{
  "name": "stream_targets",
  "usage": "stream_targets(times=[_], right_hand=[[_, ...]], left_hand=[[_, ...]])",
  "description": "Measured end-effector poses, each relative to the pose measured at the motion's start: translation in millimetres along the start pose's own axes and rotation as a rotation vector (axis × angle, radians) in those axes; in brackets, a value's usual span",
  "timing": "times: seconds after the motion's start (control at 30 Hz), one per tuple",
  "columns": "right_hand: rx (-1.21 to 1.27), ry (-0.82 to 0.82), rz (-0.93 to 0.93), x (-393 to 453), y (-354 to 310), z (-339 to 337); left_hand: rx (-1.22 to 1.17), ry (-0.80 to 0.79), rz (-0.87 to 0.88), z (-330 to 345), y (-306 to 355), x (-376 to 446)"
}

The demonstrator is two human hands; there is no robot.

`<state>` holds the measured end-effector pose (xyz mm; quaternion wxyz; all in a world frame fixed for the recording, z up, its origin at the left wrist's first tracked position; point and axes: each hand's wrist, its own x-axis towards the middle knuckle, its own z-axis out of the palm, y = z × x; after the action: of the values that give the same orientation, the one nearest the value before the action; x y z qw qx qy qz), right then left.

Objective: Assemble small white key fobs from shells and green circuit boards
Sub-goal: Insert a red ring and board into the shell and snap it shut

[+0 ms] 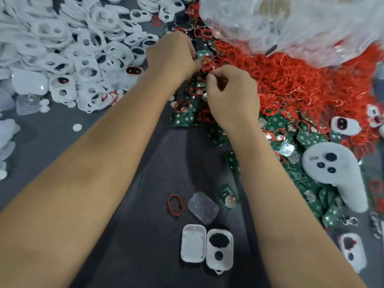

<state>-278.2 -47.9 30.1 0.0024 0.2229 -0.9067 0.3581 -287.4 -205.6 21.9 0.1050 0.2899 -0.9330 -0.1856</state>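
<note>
- Two white shell halves lie side by side near the bottom of my view on the dark table (135,235): a plain back shell (193,243) with its hollow side up, and touching it on the right a front shell (219,249) with two holes and a small loop at its lower end.
- Just above them lies a clear pad (203,207), with one red ring (175,205) on its left and one green board (228,196) with a round silver cell on its right; the three are close but apart.
- My both hands are far up from these parts, over the place where green boards and red rings mix.
- My left hand (173,57) has the fingers curled down into the red rings; it seems to pinch something there, but what it holds I cannot tell.
- My right hand (232,94) has the fingers curled toward the left hand, and its fingertips (209,76) pinch something small and pale; I cannot tell what it is.
- Many green boards (307,140) lie in a pile to the right of my right arm.
- A big heap of red rings (301,80) spreads beyond it, under a clear plastic bag (291,23).
- A heap of white shells (62,48) fills the upper left.
- A white controller (334,171) with dark buttons rests on the boards at the right.
- A few finished fobs (345,124) lie at the right edge.
</note>
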Motion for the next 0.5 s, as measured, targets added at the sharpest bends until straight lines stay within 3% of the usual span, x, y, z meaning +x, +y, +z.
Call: stream_targets(times=[0.17,0.33,0.5], right_hand=[[0.032,-0.002,-0.007,-9.6,5.8,-3.6],[0.148,0.098,-0.067,-30.9,4.0,-9.3],[0.198,0.143,-0.145,-54.6,-3.0,-23.2]], left_hand=[[0.175,-0.050,0.067,-9.4,4.4,-4.3],[0.322,-0.069,0.161,-3.6,22.8,-12.1],[0.178,-0.123,0.134,-17.1,16.4,-17.6]])
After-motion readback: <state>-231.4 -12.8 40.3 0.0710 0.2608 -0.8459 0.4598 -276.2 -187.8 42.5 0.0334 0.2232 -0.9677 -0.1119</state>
